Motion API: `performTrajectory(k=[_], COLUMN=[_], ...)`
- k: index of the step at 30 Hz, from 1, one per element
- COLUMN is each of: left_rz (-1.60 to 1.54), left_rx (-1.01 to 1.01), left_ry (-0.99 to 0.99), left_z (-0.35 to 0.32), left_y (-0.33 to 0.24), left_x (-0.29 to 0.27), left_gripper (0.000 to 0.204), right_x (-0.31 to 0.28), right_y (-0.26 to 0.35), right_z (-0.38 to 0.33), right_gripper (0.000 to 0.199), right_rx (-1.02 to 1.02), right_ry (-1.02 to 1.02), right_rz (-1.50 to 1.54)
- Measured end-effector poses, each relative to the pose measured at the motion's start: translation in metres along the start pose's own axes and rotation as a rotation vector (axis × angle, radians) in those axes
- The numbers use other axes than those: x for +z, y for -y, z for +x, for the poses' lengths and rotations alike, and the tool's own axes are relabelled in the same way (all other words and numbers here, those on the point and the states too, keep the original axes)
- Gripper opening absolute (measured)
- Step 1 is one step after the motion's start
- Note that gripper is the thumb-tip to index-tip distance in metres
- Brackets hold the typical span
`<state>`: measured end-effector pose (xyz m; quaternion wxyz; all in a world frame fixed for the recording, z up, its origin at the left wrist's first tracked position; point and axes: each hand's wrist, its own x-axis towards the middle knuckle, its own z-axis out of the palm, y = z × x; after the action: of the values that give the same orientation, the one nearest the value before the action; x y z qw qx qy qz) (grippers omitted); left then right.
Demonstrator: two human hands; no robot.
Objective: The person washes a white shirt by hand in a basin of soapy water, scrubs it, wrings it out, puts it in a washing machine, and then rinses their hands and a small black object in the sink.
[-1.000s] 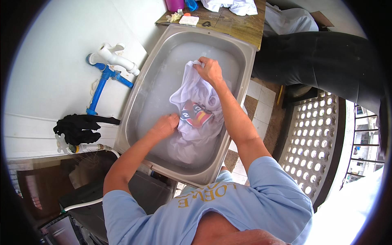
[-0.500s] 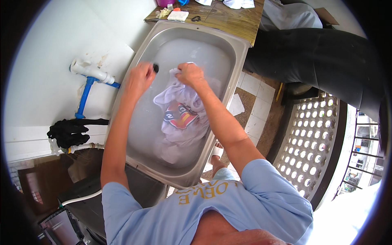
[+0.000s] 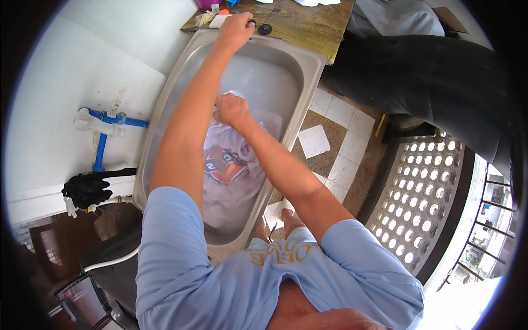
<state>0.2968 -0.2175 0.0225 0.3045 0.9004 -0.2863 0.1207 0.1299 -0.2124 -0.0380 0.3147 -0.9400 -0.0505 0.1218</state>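
Observation:
My left hand (image 3: 236,32) reaches over the far rim of the sink to the wooden counter. Its fingers are curled, and a small dark thing (image 3: 251,22) shows between the fingertips; its kind is hard to make out. Beside it on the counter lies a small round black disc (image 3: 265,29). My right hand (image 3: 232,108) is closed on a bunched part of a white shirt (image 3: 236,190) with a red and dark printed patch. Most of the shirt lies in the cloudy water of the steel sink (image 3: 311,58), partly under my left arm.
A white block (image 3: 219,21) and small pieces lie on the wooden counter (image 3: 308,25). Blue and white pipes (image 3: 100,148) run along the left wall, with a black cloth (image 3: 88,190) hung below. A large black padded thing (image 3: 423,77) stands to the right.
My left hand has moved from above the water to the counter. The black thing it held appears set down there as the round disc. My right hand keeps its grip on the shirt.

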Motion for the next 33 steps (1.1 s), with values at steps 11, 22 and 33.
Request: performTrajectory(k=[11,22,33], left_rz=[-0.558,-0.206,-0.278], left_rx=[-0.559,-0.326,-0.358], left_ry=[0.314,-0.237,-0.279], left_z=[-0.242,-0.247,-0.260], left_y=[0.051,0.105,0.112], left_x=[-0.048,-0.034,0.006], left_gripper=[0.038,0.029,0.029], right_x=[-0.034,0.000,0.033], right_y=[-0.034,-0.051,-0.081], right_z=[0.017,0.023,0.059], right_gripper=[0.039,0.037,0.039], right_rx=[-0.189,0.308,0.202], right_ry=[-0.189,-0.321,-0.469], right_rz=[0.915,0.011,0.945])
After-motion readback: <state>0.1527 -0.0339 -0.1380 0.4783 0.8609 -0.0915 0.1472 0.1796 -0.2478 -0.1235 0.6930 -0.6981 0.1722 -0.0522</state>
